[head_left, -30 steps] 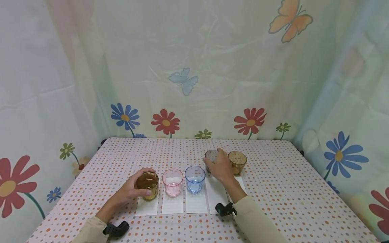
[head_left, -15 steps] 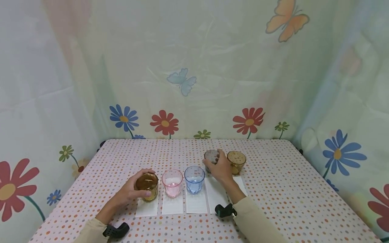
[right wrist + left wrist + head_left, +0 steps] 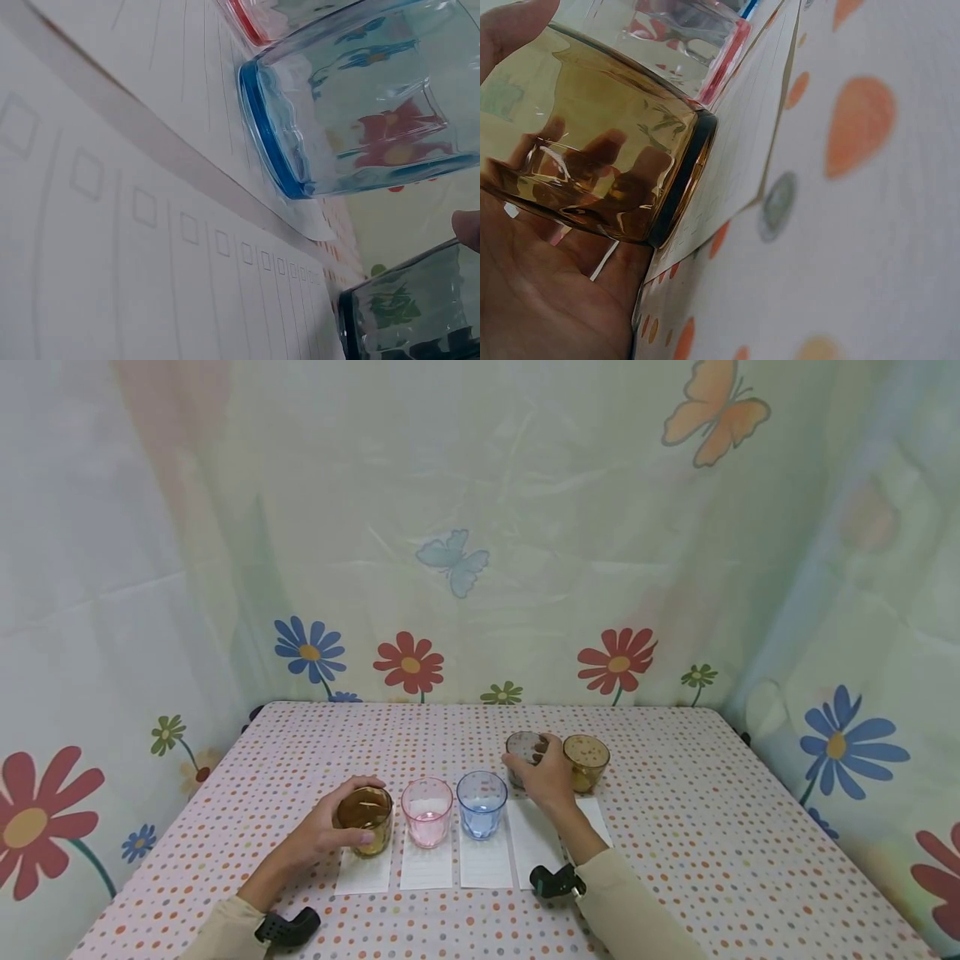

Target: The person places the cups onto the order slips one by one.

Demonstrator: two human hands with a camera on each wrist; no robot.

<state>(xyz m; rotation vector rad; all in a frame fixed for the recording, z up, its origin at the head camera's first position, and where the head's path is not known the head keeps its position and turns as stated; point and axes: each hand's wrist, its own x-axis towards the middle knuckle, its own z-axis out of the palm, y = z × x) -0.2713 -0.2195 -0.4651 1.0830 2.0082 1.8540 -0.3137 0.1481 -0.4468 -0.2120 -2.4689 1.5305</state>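
My left hand (image 3: 322, 833) grips an amber glass tumbler (image 3: 367, 827), thumb on the near side and fingers wrapped behind it. In the left wrist view this upright tumbler (image 3: 592, 127) has its base at a paper strip. A pink tumbler (image 3: 427, 814) and a blue tumbler (image 3: 482, 806) stand to its right. Farther back, my right hand (image 3: 551, 781) holds a smoky grey tumbler (image 3: 521, 747), its fingers curled round the far side. The right wrist view shows the thumb (image 3: 468, 228) at the grey glass (image 3: 409, 311). Against the back of that hand stands another amber tumbler (image 3: 587, 764).
Several white paper strips (image 3: 483, 867) lie in a row under and in front of the glasses; printed lines and small boxes show in the right wrist view. A dotted cloth (image 3: 720, 852) covers the table. Patterned curtains (image 3: 540, 568) enclose the back and sides.
The fingers of my right hand have curled a little further round the grey tumbler. My left hand and the glasses keep their places; the head view shifts slightly.
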